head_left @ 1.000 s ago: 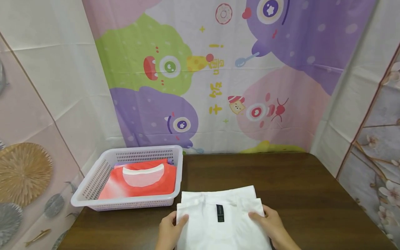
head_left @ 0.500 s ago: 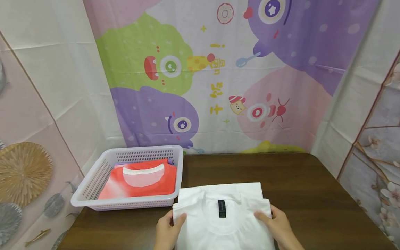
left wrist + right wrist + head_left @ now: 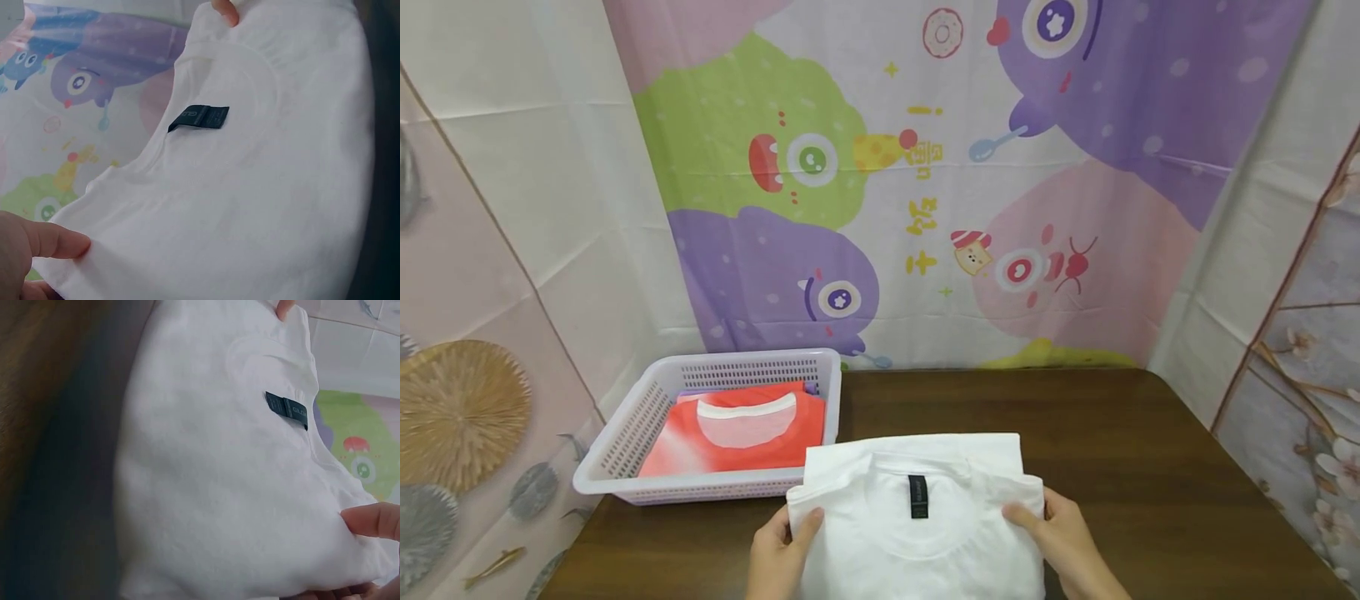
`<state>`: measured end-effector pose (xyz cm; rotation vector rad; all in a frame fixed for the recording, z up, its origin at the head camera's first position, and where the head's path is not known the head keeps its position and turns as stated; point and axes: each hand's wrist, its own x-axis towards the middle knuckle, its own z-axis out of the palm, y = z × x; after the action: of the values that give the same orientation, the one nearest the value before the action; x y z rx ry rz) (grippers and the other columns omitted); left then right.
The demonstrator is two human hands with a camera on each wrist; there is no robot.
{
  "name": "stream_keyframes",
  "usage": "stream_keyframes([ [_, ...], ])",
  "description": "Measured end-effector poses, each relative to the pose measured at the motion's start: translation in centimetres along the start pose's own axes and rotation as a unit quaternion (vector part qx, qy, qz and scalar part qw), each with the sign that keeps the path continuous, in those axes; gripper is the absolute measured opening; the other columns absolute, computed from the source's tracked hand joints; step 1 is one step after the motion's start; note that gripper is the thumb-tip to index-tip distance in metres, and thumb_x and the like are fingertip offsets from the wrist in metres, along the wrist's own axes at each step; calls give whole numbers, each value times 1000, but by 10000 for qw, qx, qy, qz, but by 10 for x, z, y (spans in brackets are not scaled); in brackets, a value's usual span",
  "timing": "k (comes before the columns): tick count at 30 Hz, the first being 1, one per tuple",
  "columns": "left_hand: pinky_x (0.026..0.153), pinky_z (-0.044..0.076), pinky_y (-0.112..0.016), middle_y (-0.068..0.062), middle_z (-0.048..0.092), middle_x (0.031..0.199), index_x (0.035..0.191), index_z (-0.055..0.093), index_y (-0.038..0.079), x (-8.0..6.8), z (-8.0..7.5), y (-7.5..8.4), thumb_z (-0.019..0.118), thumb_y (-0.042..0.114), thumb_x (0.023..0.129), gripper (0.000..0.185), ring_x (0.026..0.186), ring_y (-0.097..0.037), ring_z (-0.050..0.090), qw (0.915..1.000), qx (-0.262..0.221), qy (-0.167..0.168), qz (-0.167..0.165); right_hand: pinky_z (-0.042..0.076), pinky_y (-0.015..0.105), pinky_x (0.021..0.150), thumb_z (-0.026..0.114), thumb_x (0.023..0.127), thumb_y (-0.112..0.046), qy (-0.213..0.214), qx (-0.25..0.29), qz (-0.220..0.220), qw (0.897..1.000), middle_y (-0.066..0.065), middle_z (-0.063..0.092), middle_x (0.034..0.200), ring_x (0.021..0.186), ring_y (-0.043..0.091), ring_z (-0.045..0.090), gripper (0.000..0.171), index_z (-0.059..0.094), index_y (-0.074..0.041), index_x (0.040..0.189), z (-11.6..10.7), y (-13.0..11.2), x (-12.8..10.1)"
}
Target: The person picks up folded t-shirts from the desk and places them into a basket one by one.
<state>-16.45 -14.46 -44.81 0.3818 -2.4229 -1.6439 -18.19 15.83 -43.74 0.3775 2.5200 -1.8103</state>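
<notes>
A folded white T-shirt point(image 3: 917, 550) with a round neckline and a black neck label point(image 3: 918, 497) is at the front middle of the head view. My left hand point(image 3: 781, 546) pinches its left shoulder corner, thumb on top and fingers underneath. On the opposite shoulder my right hand point(image 3: 1063, 533) grips the cloth the same way. Both wrist views show the shirt point(image 3: 250, 187) stretched between the two hands, with the left thumb point(image 3: 62, 242) and the right thumb point(image 3: 369, 520) lying on the fabric. The fingers beneath are mostly hidden.
A white slotted plastic basket point(image 3: 625, 487) stands at the left of the brown wooden table point(image 3: 1150, 483). Inside lies a folded red shirt point(image 3: 745, 429) with a pink and white neckline, over something purple. A cartoon-print cloth point(image 3: 925, 317) hangs behind the table.
Both hands, holding the white T-shirt, first spread slightly apart, then the shirt shifted left toward the basket, the left hand moving most. Its upper edge sits a little higher in view.
</notes>
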Motion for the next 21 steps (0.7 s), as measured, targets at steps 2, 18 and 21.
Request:
stream_keyframes([
  [2,60,49,-21,-19,72,95,114,64,-7,0,-5,0,64,23,91,38,73,-8,58,10000,64,67,-17,52,27,66,70,83,-13,-73,123,2,9999,9,72,96,78,12,62,40,61,6,118,2,-4,-1],
  [18,59,48,-18,-22,73,97,117,61,-6,1,-40,-10,64,23,92,39,66,6,53,9973,194,688,-192,53,26,70,72,83,-16,-927,610,-500,9926,4,68,89,79,11,63,42,62,8,115,23,-29,-6],
  [21,60,48,-18,-23,73,100,118,61,-7,3,-50,-13,64,25,92,42,66,7,54,9967,166,737,-296,53,26,73,72,84,-18,-1086,629,-612,9902,6,70,95,83,11,63,43,62,8,117,29,-33,-8],
])
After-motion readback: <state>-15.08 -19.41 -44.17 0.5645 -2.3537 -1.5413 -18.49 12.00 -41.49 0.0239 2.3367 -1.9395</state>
